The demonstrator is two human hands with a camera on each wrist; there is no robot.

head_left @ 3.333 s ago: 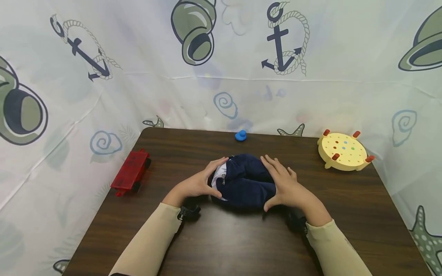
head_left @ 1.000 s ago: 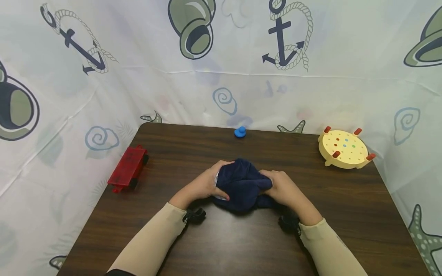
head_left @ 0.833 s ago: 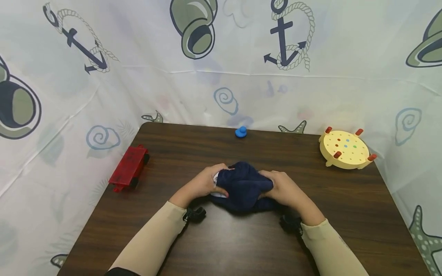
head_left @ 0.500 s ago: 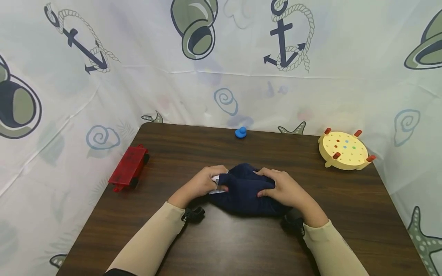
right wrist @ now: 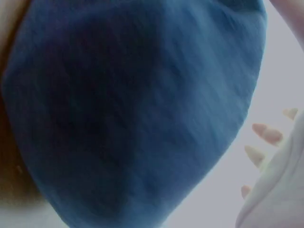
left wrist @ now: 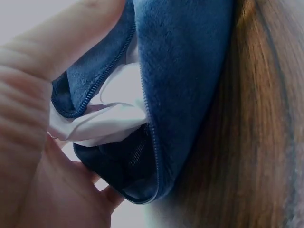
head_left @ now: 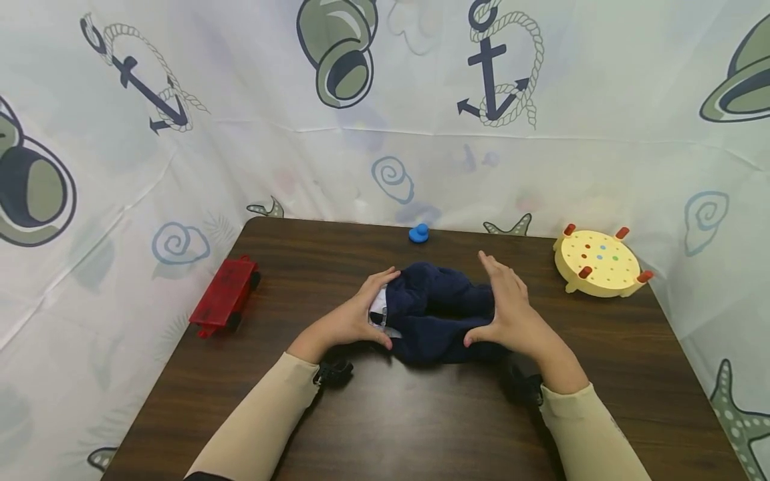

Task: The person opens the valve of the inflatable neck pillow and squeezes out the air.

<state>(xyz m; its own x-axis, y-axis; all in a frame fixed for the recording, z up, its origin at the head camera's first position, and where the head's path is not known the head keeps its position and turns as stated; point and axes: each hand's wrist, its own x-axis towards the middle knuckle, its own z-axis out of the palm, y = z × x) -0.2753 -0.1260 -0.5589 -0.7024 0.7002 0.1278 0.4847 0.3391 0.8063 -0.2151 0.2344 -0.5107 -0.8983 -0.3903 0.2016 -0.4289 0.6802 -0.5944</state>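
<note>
A navy plush pillow, curved like a neck pillow (head_left: 445,327), lies on the table between both hands. Its zipper (left wrist: 147,102) is undone at the left end, and white fabric (left wrist: 114,95) shows inside. My left hand (head_left: 349,321) spans that end, thumb on the near side and fingers on the far side, lightly touching the cover. At the right end, my right hand (head_left: 514,321) is spread, with straight fingers pointing up and away and the thumb along the near side. The right wrist view is mostly filled by blurred navy plush (right wrist: 142,118).
A red toy wagon (head_left: 225,295) with black wheels lies at the table's left edge. A small blue knob-like piece (head_left: 419,233) sits at the back edge. A round yellow toy with red pegs (head_left: 598,264) stands at the back right. A printed curtain (head_left: 433,167) rises behind the brown table (head_left: 409,414).
Earlier, both hands squeezed and bunched the pillow. Now my fingers have spread, the right hand has moved rightward, and the pillow lies wider and fuller with its fold showing.
</note>
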